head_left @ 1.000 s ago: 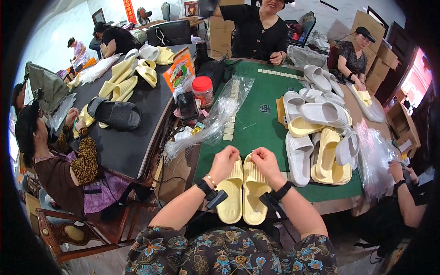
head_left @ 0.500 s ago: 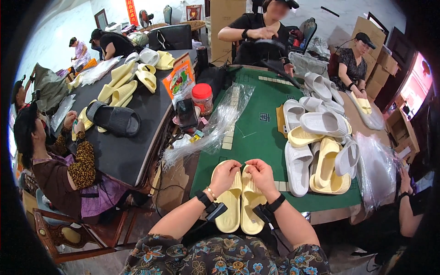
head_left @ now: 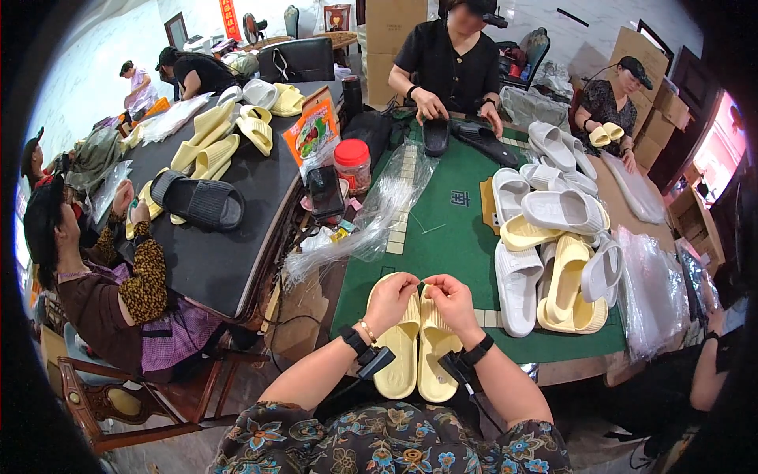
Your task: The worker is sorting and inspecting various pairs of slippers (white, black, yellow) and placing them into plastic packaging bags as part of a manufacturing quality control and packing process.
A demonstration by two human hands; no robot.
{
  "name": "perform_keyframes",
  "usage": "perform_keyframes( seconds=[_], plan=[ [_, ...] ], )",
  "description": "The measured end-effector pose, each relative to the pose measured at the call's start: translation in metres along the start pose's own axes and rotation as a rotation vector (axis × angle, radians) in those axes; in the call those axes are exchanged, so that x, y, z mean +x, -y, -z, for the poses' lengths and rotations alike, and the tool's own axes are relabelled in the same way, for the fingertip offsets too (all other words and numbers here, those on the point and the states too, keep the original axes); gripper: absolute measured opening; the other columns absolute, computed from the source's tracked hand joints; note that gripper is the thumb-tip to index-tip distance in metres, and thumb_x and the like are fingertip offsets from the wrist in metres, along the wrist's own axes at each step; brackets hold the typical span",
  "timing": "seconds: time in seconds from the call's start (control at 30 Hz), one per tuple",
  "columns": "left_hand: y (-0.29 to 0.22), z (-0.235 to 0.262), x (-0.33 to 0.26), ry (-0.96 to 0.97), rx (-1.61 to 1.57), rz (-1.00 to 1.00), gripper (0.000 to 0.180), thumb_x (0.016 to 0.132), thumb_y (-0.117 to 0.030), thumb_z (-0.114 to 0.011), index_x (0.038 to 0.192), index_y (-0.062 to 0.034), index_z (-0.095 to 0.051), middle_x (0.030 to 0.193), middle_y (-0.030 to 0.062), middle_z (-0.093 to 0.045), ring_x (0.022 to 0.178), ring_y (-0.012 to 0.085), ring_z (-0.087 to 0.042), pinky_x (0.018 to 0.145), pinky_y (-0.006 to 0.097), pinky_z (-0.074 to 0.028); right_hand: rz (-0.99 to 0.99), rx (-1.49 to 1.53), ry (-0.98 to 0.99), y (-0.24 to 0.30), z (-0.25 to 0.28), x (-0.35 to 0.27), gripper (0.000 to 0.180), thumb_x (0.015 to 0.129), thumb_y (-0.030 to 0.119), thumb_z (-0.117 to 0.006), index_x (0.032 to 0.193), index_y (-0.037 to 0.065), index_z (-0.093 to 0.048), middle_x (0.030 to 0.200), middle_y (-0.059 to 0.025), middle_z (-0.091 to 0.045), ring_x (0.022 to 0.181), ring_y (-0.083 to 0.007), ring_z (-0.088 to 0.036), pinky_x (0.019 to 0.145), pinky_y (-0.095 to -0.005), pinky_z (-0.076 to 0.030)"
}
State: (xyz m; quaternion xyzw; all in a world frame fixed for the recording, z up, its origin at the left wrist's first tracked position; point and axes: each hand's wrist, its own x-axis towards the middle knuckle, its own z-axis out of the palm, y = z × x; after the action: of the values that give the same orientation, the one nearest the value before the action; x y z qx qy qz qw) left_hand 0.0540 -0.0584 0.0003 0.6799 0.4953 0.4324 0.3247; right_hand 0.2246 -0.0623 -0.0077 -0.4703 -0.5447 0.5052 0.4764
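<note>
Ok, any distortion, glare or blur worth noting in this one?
Head view: fisheye leaves black corners; the doorway at far right tilts and looks overexposed; clear plastic bags catch glare; left hand, right hand and nearby yellow slippers look fairly sharp.

Cannot fully see the pale-yellow ribbed slippers (head_left: pixel 397 359) behind the bare left hand (head_left: pixel 392 302) and bare right hand (head_left: pixel 449 305).

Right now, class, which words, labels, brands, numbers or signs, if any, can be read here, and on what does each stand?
Wording located, not copied:
Green table cover: one large, clear dark character.
Red wall banner: characters, too small to read.
Orange packet: printing, too small to read.
Cardboard box: faint marks, too blurred.
Nearest yellow slippers: no readable marking.
</note>
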Motion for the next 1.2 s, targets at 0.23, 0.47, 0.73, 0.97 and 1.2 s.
perform_keyframes(
  seconds=[0.23, 0.47, 0.73, 0.97, 1.2],
  plan=[
    [0.0, 0.001, -0.001, -0.014, -0.021, -0.072, 0.017, 0.087, -0.004, -0.062, 0.102, -0.0017, -0.068, 0.091, 0.013, -0.067, 0.076, 0.0226, -0.065, 0.069, 0.032, -0.051, 0.034, -0.054, 0.001, 0.004, -0.003, -0.002, 0.016, 0.09, 0.006, -0.058, 0.102, 0.0, -0.066, 0.082, -0.0032, -0.068, 0.075, -0.0091, -0.063, 0.069, -0.0244, -0.05],
    [0.001, 0.0, -0.001, -0.014, -0.054, -0.026, 0.016, 0.087, -0.004, -0.062, 0.101, -0.0013, -0.067, 0.09, 0.0122, -0.067, 0.077, 0.0205, -0.065, 0.069, 0.031, -0.052, 0.022, -0.141, 0.009, 0.007, -0.002, 0.001, 0.019, 0.088, 0.01, -0.061, 0.102, -0.001, -0.066, 0.08, -0.005, -0.069, 0.072, -0.009, -0.063, 0.066, -0.0247, -0.049],
    [-0.007, 0.0, -0.003, 0.001, -0.101, 0.038, 0.02, 0.087, -0.002, -0.063, 0.107, -0.0008, -0.061, 0.082, 0.007, -0.066, 0.072, 0.0124, -0.064, 0.067, 0.027, -0.051, 0.004, -0.123, -0.001, 0.0, -0.001, 0.002, 0.019, 0.088, 0.012, -0.062, 0.1, -0.002, -0.067, 0.08, -0.0045, -0.068, 0.071, -0.0091, -0.062, 0.065, -0.0249, -0.049],
    [0.0, -0.002, -0.008, 0.009, -0.167, 0.009, 0.029, 0.086, 0.002, -0.062, 0.114, -0.0026, -0.056, 0.08, 0.0042, -0.062, 0.072, 0.011, -0.061, 0.067, 0.026, -0.051, -0.008, -0.22, 0.003, 0.004, -0.003, 0.001, 0.016, 0.087, 0.014, -0.063, 0.089, -0.001, -0.069, 0.072, -0.0034, -0.066, 0.066, -0.0089, -0.059, 0.061, -0.0253, -0.047],
    [0.005, -0.001, -0.006, 0.028, -0.171, -0.033, 0.027, 0.086, 0.003, -0.061, 0.112, -0.002, -0.054, 0.078, 0.0037, -0.06, 0.071, 0.011, -0.059, 0.066, 0.026, -0.05, 0.037, -0.286, 0.035, 0.011, -0.004, 0.004, 0.014, 0.084, 0.012, -0.064, 0.087, -0.001, -0.068, 0.071, -0.006, -0.066, 0.064, -0.0117, -0.06, 0.062, -0.0267, -0.048]
  ],
)
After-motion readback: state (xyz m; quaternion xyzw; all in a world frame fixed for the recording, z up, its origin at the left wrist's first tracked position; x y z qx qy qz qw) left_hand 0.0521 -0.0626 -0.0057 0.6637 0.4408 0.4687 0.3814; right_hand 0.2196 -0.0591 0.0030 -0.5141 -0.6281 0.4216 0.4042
